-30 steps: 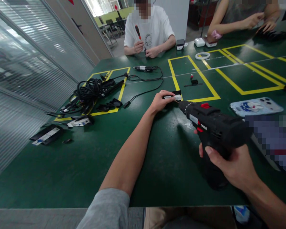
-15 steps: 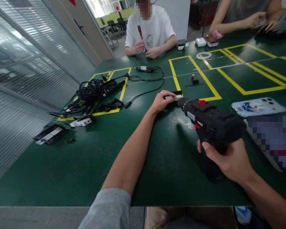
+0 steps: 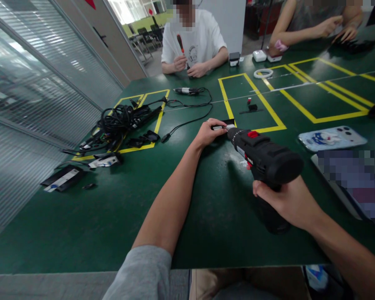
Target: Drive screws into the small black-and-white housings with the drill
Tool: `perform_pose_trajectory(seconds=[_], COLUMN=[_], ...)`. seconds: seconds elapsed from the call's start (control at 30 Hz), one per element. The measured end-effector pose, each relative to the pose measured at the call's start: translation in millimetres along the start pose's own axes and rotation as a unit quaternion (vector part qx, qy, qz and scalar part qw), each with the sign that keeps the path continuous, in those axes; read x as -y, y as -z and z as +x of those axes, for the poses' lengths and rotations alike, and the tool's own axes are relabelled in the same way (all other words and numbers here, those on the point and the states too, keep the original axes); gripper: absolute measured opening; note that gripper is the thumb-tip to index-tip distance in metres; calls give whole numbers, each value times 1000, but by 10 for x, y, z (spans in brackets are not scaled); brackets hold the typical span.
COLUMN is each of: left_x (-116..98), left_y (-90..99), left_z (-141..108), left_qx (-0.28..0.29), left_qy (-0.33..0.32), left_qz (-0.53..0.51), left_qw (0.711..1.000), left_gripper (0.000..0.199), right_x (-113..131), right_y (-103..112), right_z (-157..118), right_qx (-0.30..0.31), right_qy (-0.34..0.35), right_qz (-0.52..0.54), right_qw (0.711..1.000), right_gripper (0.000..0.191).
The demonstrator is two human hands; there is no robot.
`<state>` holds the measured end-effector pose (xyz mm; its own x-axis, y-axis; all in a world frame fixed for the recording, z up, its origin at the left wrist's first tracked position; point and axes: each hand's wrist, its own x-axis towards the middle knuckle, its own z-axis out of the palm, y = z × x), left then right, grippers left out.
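Note:
My right hand [image 3: 287, 200] is wrapped round the handle of a black cordless drill [image 3: 265, 154] with red switches. The drill points forward and left, and its tip meets a small black part with a pale strip [image 3: 230, 123] on the green table. My left hand [image 3: 210, 132] is closed on that black part, fingers close beside the drill's chuck. The hand covers much of the part, so its exact kind and the contact point are hard to make out.
At left lie tangled black cables [image 3: 120, 121] and black casing pieces [image 3: 62, 178]. A phone [image 3: 331, 138] and a blurred flat device [image 3: 353, 179] lie at right. White tape roll [image 3: 263, 73] lies farther back. Across the table, one person [image 3: 193, 46] holds a screwdriver [image 3: 180, 44]; another [image 3: 318, 25] sits at right.
The drill and my right hand have shifted slightly left, the drill's rear end most. My left hand still holds the black part. The whole view has moved a little.

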<state>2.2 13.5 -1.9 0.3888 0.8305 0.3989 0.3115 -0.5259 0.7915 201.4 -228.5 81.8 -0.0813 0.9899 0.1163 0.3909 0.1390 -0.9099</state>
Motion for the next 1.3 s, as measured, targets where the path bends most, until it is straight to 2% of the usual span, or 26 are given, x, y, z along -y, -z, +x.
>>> perform_pose_trajectory(seconds=[0.13, 0.23, 0.37, 0.4, 0.53, 0.67, 0.77, 1.03, 1.3], left_x=[-24, -5, 59, 72, 79, 41, 9, 19, 116], left_y=[64, 100, 103, 101, 104, 123, 130, 135, 112], left_z=[-10, -11, -11, -12, -16, -4, 7, 9, 16], left_qx=[3, 9, 9, 7, 14, 24, 26, 24, 46], left_qy=[8, 13, 12, 13, 15, 10, 13, 30, 58], left_qz=[24, 36, 39, 39, 37, 43, 50, 26, -71], left_qw=[1000, 999, 999, 999, 999, 999, 998, 999, 995], left_gripper=[25, 26, 28, 29, 33, 35, 35, 35, 58], right_x=[128, 193, 276, 290, 250, 81, -4, -45, -36], right_y=[-27, -55, -23, 1, 103, 130, 92, 10, 20], right_z=[205, 339, 436, 447, 456, 440, 419, 382, 359], right_qx=[23, 58, 67, 65, 60, 66, 81, 85, 87], right_qy=[-76, -82, -115, -126, -155, -133, -112, -65, -82], right_qz=[51, 108, 64, 61, 98, 122, 90, 55, 45], right_qw=[996, 989, 989, 988, 981, 981, 986, 993, 992], right_gripper=[4, 11, 4, 8, 12, 5, 7, 10, 10])
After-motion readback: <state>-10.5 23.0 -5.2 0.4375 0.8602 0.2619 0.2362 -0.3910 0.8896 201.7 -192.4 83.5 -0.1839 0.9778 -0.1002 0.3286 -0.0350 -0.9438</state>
